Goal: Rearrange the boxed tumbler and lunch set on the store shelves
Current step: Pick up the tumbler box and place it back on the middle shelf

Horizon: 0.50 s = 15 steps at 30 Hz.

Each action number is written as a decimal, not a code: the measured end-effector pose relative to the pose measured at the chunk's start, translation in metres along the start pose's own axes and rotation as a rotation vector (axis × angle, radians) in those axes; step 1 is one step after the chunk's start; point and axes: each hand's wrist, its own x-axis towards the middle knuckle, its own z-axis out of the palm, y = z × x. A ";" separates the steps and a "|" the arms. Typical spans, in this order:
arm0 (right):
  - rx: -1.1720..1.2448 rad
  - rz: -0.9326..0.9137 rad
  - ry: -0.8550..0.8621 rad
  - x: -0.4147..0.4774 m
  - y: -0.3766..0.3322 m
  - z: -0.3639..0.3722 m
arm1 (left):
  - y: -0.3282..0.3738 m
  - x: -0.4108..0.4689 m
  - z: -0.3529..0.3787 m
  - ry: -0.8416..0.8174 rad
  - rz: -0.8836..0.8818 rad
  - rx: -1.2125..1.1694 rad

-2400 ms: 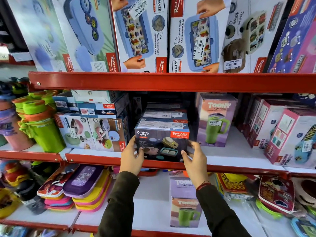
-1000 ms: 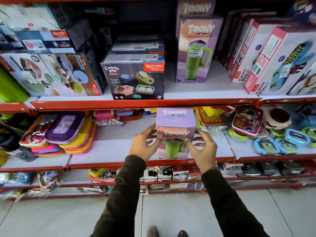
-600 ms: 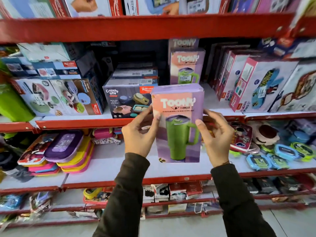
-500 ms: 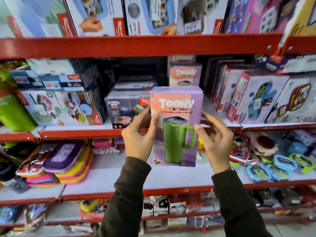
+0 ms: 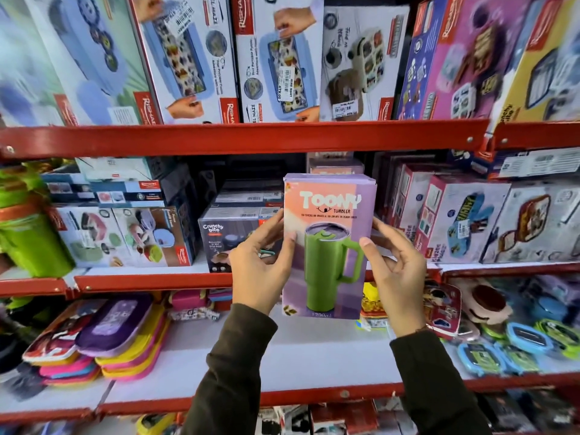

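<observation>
Head view, so here's my worry: the tall purple-and-peach cardboard tumbler box with the green mug printed on it (image 5: 328,246) is up in the air in front of the red metal middle shelf (image 5: 150,279), pinched only by fingertips along its side edges. Probably slips or twists if the grip relaxes. Sliding it in could also bump the dark Crunchy Bite lunch set box (image 5: 229,238) sitting just to its left, or the matching purple box (image 5: 335,167) behind. Left hand (image 5: 260,268) and right hand (image 5: 397,274) are both half-curled, fingers pressing the box sides, palms off it.
</observation>
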 end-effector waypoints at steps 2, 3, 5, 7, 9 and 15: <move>-0.007 0.001 -0.003 0.004 -0.002 -0.001 | 0.001 0.004 0.004 -0.013 0.001 -0.010; -0.007 0.007 -0.007 0.008 -0.003 -0.001 | 0.003 0.005 0.007 -0.019 -0.005 -0.025; -0.001 0.024 -0.015 0.018 -0.001 -0.004 | 0.005 0.010 0.016 -0.033 -0.007 -0.056; -0.009 0.057 -0.037 0.030 0.005 -0.007 | 0.003 0.017 0.029 -0.057 -0.021 -0.090; -0.034 0.094 -0.080 0.042 0.015 -0.009 | -0.005 0.025 0.044 -0.084 -0.047 -0.110; -0.144 0.108 -0.076 0.068 0.045 -0.007 | -0.044 0.046 0.082 -0.127 -0.085 -0.039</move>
